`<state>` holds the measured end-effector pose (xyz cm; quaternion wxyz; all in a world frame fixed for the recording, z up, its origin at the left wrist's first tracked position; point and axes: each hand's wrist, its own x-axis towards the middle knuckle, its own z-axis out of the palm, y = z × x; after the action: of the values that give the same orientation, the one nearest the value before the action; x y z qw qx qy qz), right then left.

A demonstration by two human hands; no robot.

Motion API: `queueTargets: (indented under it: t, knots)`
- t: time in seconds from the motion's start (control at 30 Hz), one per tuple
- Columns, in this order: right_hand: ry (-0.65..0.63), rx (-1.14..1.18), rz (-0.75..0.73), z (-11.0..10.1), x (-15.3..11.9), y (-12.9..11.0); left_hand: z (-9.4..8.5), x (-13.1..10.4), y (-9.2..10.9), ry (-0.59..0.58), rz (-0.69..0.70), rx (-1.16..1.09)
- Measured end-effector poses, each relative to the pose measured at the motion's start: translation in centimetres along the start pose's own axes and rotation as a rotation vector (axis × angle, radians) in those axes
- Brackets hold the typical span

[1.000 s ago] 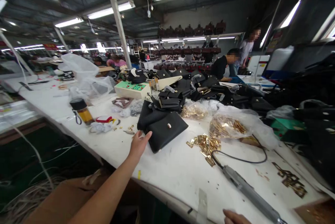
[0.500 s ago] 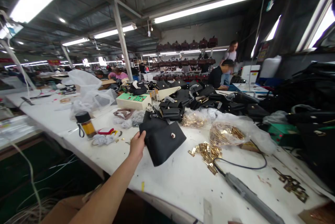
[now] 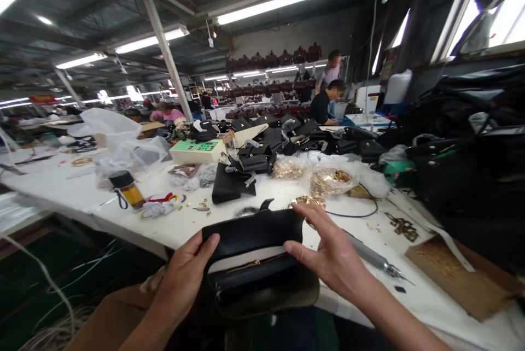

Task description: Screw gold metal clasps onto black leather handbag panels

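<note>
A small black leather handbag is held at the table's front edge, its flap raised. Its opening faces me, showing a pale lining strip and a gold zip. My left hand grips the left end, thumb on top. On the right end, my right hand presses its thumb to the inner edge, with its fingers at the outer top corner. Just behind lies another black leather piece. Beyond my right hand are loose gold metal fittings, partly hidden by it. A grey electric screwdriver lies beside my right forearm.
Clear bags of gold fittings and a heap of black handbags fill the back. At left stand a drink bottle and a green-topped machine. A cardboard tray sits at right. Co-workers are farther off.
The handbag has come from over the table towards me and is tipped open. My right hand has come in and taken its right end. The view has turned right.
</note>
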<state>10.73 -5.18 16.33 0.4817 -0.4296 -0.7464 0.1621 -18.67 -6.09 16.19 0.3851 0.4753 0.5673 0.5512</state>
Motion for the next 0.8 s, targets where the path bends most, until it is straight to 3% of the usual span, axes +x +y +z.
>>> queueTargets:
  t: [0.2, 0.33, 0.4, 0.5, 0.6, 0.7, 0.8]
  knots:
    - [-0.002, -0.195, -0.044, -2.6, -2.1, -0.8, 2.7, -3.4, -1.4, -0.276, -0.234, -0.056]
    - [-0.176, -0.001, 0.064, -3.0, -5.0, 0.8, 5.7, -4.9, -4.4, -0.502, -0.314, -0.135]
    - [-0.180, -0.003, 0.103, -2.6, -6.5, 2.5, 7.3, -5.2, -6.6, -0.605, -0.300, -0.133]
    - [-0.169, -0.040, 0.151, -2.1, -8.5, 5.3, 9.1, -4.8, -9.6, -0.709, -0.164, 0.012]
    - [-0.176, -0.013, 0.228, -1.7, -9.6, 7.3, 10.3, -4.3, -11.0, -0.616, 0.076, 0.302]
    - [-0.159, 0.000, 0.296, -1.3, -9.6, 7.9, 11.9, -4.3, -10.1, -0.427, 0.426, 0.554]
    - [-0.185, 0.002, 0.290, -1.3, -8.9, 7.2, 14.2, -4.7, -8.5, -0.489, 0.706, 0.661]
